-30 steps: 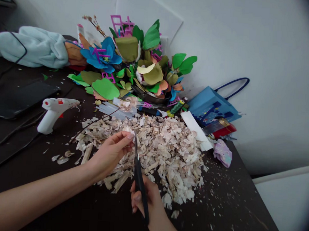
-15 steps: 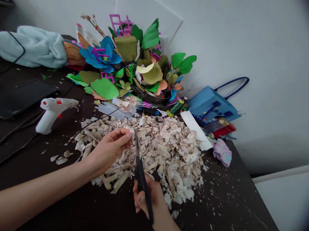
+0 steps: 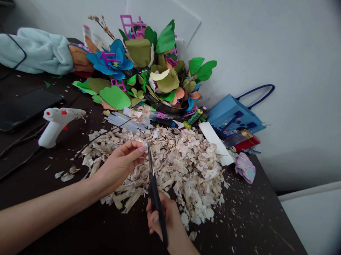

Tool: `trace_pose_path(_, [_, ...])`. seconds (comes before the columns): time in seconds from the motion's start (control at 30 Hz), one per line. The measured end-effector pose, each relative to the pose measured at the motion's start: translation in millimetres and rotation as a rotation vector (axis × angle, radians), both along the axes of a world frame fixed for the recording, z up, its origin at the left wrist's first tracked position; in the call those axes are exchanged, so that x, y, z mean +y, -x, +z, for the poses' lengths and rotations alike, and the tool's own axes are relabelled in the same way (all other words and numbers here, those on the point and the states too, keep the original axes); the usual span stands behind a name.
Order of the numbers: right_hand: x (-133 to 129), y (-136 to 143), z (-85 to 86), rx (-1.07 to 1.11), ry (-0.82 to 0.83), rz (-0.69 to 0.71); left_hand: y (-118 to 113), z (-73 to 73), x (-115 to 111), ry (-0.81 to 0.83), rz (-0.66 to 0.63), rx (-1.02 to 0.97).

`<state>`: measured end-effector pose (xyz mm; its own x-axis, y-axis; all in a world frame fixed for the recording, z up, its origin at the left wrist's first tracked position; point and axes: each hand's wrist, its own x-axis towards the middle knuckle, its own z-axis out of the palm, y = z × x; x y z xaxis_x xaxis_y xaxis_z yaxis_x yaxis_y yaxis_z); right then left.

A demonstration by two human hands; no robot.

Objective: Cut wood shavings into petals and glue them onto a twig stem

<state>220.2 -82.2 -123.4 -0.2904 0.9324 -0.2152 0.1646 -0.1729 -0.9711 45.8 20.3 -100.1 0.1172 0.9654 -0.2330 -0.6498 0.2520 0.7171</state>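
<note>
Between thumb and fingertips, my left hand (image 3: 125, 159) pinches a small pale scrap (image 3: 144, 145), mostly hidden by the fingers. My right hand (image 3: 166, 223) is wrapped round the black handles of a pair of scissors (image 3: 155, 196). Their blades point away from me, look nearly closed, and have their tips right beside the scrap. Whether the blades touch it I cannot tell. Under both hands spreads a wide heap of pale, dry, papery scraps (image 3: 197, 167), with longer strips at its near left side.
A white glue gun (image 3: 53, 126) stands at left near a black flat device (image 3: 21, 108). Behind the heap lie translucent glue sticks (image 3: 124, 121), a green thread spool (image 3: 194, 117) and colourful artificial flowers (image 3: 162, 79). A blue bag (image 3: 236, 114) and a white strip (image 3: 216, 142) are at right.
Hardly anything differs. The scissors and right hand have shifted very slightly left; the left hand keeps its pinch on the scrap.
</note>
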Motion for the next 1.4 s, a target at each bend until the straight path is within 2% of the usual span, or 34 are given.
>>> trace_pose_path(0.43, [-1.1,2.0,-1.7,0.032,0.05,-0.009,-0.1,-4.3,-1.9,-0.017,-0.017,-0.008])
trace_pose_path(0.73, [-1.4,-0.3,-2.4,-0.039,-0.012,0.015,-2.5,-1.9,-2.0,-0.025,0.001,-0.042])
trace_pose_path(0.9, [-2.3,0.5,-4.5,0.045,0.069,-0.004,-2.8,-1.3,-2.4,-0.013,-0.011,-0.039])
trace_pose_path(1.2, [-1.9,1.6,-3.0,0.071,0.101,-0.026,-3.9,-3.0,-3.1,-0.027,0.001,-0.047])
trace_pose_path(1.4, [-2.3,1.0,-3.5,0.02,0.057,-0.015,-3.6,-5.6,-2.7,-0.05,-0.002,-0.042])
